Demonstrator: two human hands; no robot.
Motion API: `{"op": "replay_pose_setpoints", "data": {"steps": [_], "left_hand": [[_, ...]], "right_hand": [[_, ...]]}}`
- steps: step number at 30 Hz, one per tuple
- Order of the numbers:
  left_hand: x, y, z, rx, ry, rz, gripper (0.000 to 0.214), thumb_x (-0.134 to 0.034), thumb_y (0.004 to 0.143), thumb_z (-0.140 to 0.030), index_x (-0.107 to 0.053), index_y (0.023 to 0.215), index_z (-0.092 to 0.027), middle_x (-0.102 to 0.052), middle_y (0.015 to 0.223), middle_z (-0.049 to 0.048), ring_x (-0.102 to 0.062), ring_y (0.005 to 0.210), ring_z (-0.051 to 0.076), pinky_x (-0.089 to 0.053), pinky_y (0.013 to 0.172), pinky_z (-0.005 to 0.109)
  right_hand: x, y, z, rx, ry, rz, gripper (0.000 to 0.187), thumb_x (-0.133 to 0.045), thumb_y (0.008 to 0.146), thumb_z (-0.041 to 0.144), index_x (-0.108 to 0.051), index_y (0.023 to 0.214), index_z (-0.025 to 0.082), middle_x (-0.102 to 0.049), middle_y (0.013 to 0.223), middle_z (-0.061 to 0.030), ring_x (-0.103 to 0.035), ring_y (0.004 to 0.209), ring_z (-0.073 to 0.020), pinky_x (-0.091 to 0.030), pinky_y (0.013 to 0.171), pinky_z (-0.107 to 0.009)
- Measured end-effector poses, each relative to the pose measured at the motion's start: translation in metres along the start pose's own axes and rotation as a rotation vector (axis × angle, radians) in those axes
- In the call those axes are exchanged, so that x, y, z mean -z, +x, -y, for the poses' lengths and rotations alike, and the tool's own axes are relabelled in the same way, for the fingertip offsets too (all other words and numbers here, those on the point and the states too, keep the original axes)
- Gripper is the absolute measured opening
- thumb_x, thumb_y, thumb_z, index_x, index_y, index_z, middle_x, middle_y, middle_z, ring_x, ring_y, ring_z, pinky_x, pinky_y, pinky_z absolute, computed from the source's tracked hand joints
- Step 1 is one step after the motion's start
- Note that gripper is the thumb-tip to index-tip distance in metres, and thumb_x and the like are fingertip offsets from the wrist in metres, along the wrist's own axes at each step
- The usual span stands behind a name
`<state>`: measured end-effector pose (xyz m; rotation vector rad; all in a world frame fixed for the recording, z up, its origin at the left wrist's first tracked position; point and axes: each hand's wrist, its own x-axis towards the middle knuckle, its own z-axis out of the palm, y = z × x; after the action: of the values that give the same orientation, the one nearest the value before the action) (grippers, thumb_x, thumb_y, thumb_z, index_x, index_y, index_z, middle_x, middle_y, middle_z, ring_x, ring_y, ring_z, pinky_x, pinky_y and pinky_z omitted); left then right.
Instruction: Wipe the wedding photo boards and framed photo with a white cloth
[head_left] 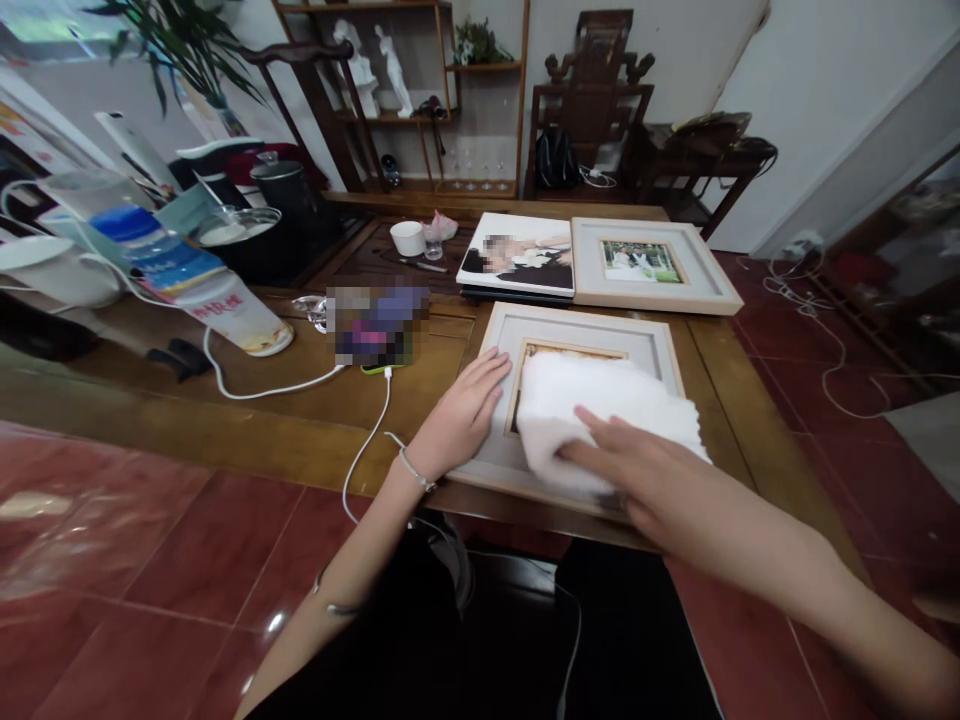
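A pale wooden picture frame [577,328] lies flat at the near edge of the wooden table [420,400]. My left hand [461,412] rests flat on the frame's left border, fingers together. My right hand [626,460] presses a white cloth [600,400] onto the frame's glass, covering most of the picture. A thin bracelet sits on my left wrist.
Behind lie a second pale frame [651,262] and a photo print on a dark board [517,255]. A phone [375,325] with a white charging cable, a tilted plastic bottle [202,285], a white cup [408,238] and a kettle [281,190] occupy the left. Red tiled floor surrounds.
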<state>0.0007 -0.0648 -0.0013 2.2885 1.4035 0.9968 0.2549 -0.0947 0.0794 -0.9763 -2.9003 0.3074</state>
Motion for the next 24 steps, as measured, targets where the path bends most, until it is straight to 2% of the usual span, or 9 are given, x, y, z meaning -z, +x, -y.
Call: {"op": "replay_pose_setpoints", "data": {"steps": [3,6,10,14,18,21,24], "left_hand": [[0.002,0.002,-0.004,0.002,-0.028,-0.005,0.042,-0.032,0.101,-0.025,-0.045,0.139,-0.012,-0.044,0.148,0.0141,-0.035,0.141,0.02,-0.028,0.12,0.044],[0.004,0.004,-0.008,0.008,-0.055,-0.038,0.044,-0.031,0.102,-0.027,-0.042,0.141,-0.01,-0.041,0.15,0.0154,-0.034,0.142,0.019,-0.026,0.12,0.041],[0.006,0.005,-0.011,0.021,-0.098,-0.092,0.046,-0.029,0.102,-0.031,-0.038,0.144,-0.012,-0.04,0.151,0.0149,-0.035,0.141,0.019,-0.027,0.119,0.042],[0.007,0.004,-0.011,0.031,-0.123,-0.097,0.048,-0.027,0.102,-0.035,-0.037,0.144,-0.014,-0.039,0.152,0.0141,-0.035,0.141,0.018,-0.027,0.119,0.042],[0.006,0.003,-0.011,0.046,-0.101,-0.082,0.048,-0.026,0.102,-0.035,-0.04,0.143,-0.012,-0.042,0.149,0.014,-0.036,0.141,0.019,-0.027,0.119,0.041],[0.006,0.004,-0.012,0.059,-0.07,-0.028,0.046,-0.03,0.102,-0.033,-0.044,0.14,-0.011,-0.045,0.147,0.0142,-0.038,0.14,0.02,-0.029,0.119,0.041],[0.005,0.004,-0.011,0.024,-0.045,0.014,0.043,-0.037,0.1,-0.029,-0.048,0.137,-0.009,-0.048,0.145,0.0156,-0.038,0.14,0.021,-0.03,0.118,0.041]], "right_hand": [[-0.009,0.031,-0.023,-0.112,-0.16,-0.106,0.072,-0.036,0.066,-0.009,-0.048,0.133,0.015,-0.052,0.139,-0.0175,-0.034,0.138,-0.0321,-0.037,0.107,-0.055],[-0.017,0.059,-0.038,-0.191,-0.253,-0.121,0.072,-0.034,0.068,-0.011,-0.041,0.137,0.005,-0.051,0.137,-0.0254,-0.027,0.14,-0.0382,-0.033,0.106,-0.064],[-0.018,0.074,-0.024,-0.054,-0.227,-0.014,0.068,-0.04,0.07,-0.01,-0.047,0.134,0.008,-0.039,0.149,-0.02,-0.025,0.14,-0.0425,-0.03,0.105,-0.068],[-0.02,0.065,0.012,0.088,-0.167,0.046,0.061,-0.048,0.073,-0.005,-0.053,0.131,0.013,-0.035,0.152,-0.0136,-0.023,0.14,-0.0425,-0.028,0.108,-0.066],[-0.018,0.046,0.033,0.113,-0.104,0.184,0.051,-0.049,0.078,-0.002,-0.06,0.124,0.017,-0.036,0.152,-0.0107,-0.025,0.14,-0.0422,-0.029,0.107,-0.067],[-0.005,0.027,0.022,0.189,0.028,0.192,0.062,-0.046,0.072,-0.005,-0.057,0.127,0.022,-0.038,0.152,-0.008,-0.026,0.141,-0.0356,-0.031,0.109,-0.061],[0.015,0.014,-0.003,0.151,0.133,0.148,0.069,-0.043,0.069,-0.005,-0.055,0.128,0.028,-0.052,0.142,-0.0055,-0.045,0.132,-0.0268,-0.042,0.104,-0.045]]}}
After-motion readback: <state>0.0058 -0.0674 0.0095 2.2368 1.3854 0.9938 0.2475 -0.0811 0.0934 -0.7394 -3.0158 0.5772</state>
